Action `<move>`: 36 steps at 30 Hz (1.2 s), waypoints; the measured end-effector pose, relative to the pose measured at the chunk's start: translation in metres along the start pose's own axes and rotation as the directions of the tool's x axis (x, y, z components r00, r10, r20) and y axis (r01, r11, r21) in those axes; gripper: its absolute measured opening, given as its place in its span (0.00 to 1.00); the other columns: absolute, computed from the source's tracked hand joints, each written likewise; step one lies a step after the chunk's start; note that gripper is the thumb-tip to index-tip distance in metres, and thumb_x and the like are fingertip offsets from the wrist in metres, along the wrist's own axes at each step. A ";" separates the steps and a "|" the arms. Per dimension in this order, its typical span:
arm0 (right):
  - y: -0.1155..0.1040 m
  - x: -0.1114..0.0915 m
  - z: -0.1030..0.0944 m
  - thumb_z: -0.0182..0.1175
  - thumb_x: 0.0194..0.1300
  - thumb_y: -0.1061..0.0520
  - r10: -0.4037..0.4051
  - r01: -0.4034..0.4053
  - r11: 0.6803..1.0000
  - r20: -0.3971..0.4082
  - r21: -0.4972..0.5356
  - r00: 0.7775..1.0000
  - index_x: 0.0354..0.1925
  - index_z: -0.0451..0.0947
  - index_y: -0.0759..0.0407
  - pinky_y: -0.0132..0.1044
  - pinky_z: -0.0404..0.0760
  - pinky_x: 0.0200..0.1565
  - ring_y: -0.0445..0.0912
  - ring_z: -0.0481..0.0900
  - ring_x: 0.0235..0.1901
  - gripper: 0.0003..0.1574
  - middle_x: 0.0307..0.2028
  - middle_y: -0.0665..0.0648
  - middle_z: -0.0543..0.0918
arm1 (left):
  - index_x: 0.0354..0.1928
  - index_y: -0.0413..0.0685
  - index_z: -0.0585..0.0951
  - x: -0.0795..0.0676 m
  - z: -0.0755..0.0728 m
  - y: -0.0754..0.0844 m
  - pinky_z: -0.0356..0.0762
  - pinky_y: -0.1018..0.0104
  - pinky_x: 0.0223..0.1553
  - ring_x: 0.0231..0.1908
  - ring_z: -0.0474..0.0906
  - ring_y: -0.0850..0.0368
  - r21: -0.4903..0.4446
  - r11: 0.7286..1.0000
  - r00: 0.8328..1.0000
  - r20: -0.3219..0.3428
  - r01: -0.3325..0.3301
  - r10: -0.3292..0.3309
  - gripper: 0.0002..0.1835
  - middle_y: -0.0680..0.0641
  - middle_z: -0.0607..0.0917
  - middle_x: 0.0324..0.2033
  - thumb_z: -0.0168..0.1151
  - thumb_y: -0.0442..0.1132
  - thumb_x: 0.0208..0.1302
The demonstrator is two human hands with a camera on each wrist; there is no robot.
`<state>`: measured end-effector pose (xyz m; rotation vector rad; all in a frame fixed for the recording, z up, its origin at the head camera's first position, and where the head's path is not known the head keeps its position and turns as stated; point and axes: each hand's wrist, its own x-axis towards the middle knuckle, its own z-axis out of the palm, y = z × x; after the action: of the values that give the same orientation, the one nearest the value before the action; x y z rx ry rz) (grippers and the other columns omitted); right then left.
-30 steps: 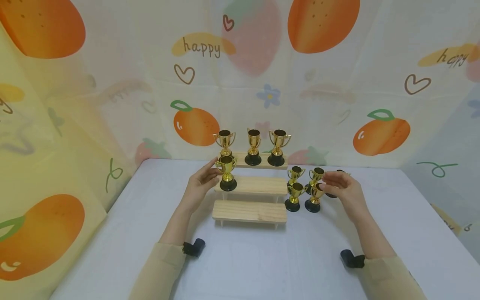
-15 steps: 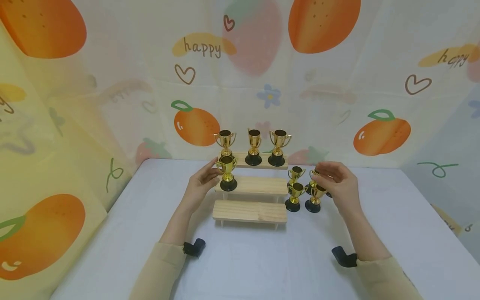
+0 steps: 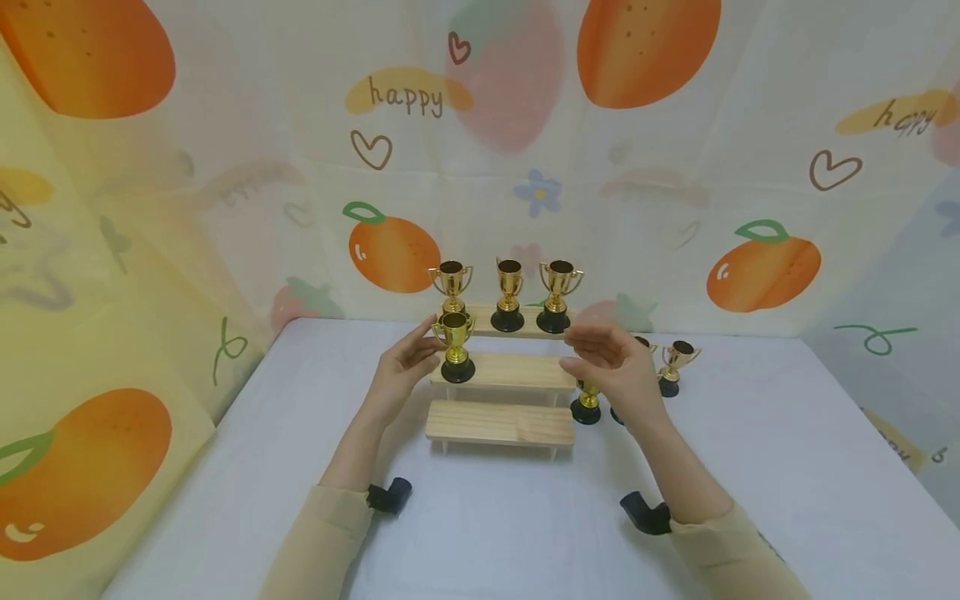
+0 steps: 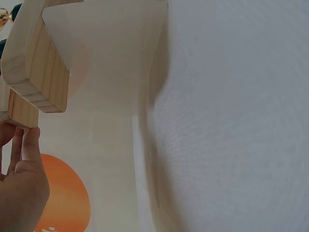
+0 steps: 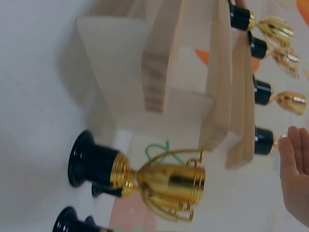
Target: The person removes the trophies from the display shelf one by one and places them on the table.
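In the head view my left hand point(image 3: 405, 367) is at the left end of the middle wooden shelf, beside a gold trophy cup point(image 3: 456, 346) with a black base. The left wrist view has its fingertips point(image 4: 31, 137) right at the shelf's end point(image 4: 24, 108). My right hand point(image 3: 618, 371) hovers over the trophy group on the right, fingers fairly straight and nothing between them. It partly covers a front trophy point(image 3: 587, 404) and hides others behind it. In the right wrist view a trophy point(image 5: 171, 183) stands below the hand point(image 5: 295, 169).
Three trophies stand on the back shelf point(image 3: 480, 322), including a right one point(image 3: 558, 296). The front shelf point(image 3: 498, 423) is bare wood on short clear legs. Another trophy point(image 3: 677, 367) stands at the far right of the white table point(image 3: 480, 525). A fruit-print cloth point(image 3: 645, 167) hangs behind.
My right hand has moved left across the trophy group, toward the right end of the shelves, uncovering the far-right trophy. My left hand and the shelf trophies have stayed in place.
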<state>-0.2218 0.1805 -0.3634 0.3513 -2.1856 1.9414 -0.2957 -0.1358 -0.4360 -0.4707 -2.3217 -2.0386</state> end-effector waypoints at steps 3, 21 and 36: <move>-0.001 0.002 0.012 0.71 0.58 0.62 0.002 -0.003 1.000 0.026 0.020 1.000 0.57 0.75 0.65 0.24 0.79 0.57 0.34 0.82 0.52 0.29 0.47 0.40 0.83 | 0.74 0.65 0.64 0.000 0.000 0.000 0.76 0.79 0.55 0.62 0.76 0.44 -0.006 1.000 1.000 0.003 -0.003 0.003 0.35 0.35 0.79 0.57 0.56 0.29 0.69; -0.011 0.031 0.081 0.71 0.57 0.62 -0.042 0.039 0.998 0.058 0.046 0.997 0.58 0.76 0.61 0.40 0.78 0.63 0.53 0.79 0.60 0.30 0.58 0.63 0.81 | 0.74 0.65 0.64 0.001 0.002 0.000 0.77 0.79 0.54 0.55 0.79 0.63 0.014 1.000 1.000 -0.016 0.002 -0.002 0.35 0.41 0.81 0.55 0.56 0.29 0.69; -0.003 0.049 0.107 0.72 0.57 0.61 0.010 -0.014 0.998 0.064 0.066 0.998 0.57 0.76 0.62 0.43 0.78 0.63 0.53 0.80 0.58 0.29 0.56 0.61 0.81 | 0.74 0.64 0.64 0.000 0.002 0.001 0.77 0.79 0.55 0.57 0.79 0.60 0.011 1.000 1.000 -0.017 0.007 -0.006 0.35 0.43 0.81 0.55 0.56 0.28 0.70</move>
<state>-0.2664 0.0720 -0.3586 0.4168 -2.1706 2.0402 -0.2950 -0.1335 -0.4350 -0.4440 -2.3267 -2.0232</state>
